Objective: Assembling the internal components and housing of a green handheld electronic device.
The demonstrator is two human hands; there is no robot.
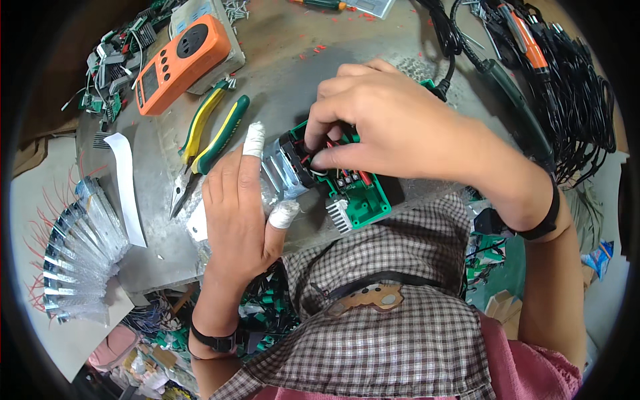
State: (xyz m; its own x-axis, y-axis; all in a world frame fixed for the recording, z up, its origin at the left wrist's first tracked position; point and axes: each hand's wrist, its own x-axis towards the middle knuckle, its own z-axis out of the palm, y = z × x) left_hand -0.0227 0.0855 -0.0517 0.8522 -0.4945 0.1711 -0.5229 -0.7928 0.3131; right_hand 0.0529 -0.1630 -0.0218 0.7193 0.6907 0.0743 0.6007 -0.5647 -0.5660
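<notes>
An open green plastic case [369, 208] lies at the table's near edge, with a dark terminal block, small red and white wires and a silver finned piece [339, 215] showing. Against its left end sits a silver block [283, 172] with a black end. My right hand [380, 120] reaches over the case, thumb and index finger pinched close together by the black end and the wires. What lies between those fingertips is hidden. My left hand [237, 207] lies beside the silver block, fingers stretched out, thumb and index spread, both tips wrapped in white tape.
Yellow-green pliers [212, 133] and a white strip [127, 187] lie left of my hands. Beyond is an orange meter [183, 63]. Wrapped packs with red wires [83, 253] fan out at the left. Black cables [580, 100] and an orange-handled tool [523, 37] crowd the right.
</notes>
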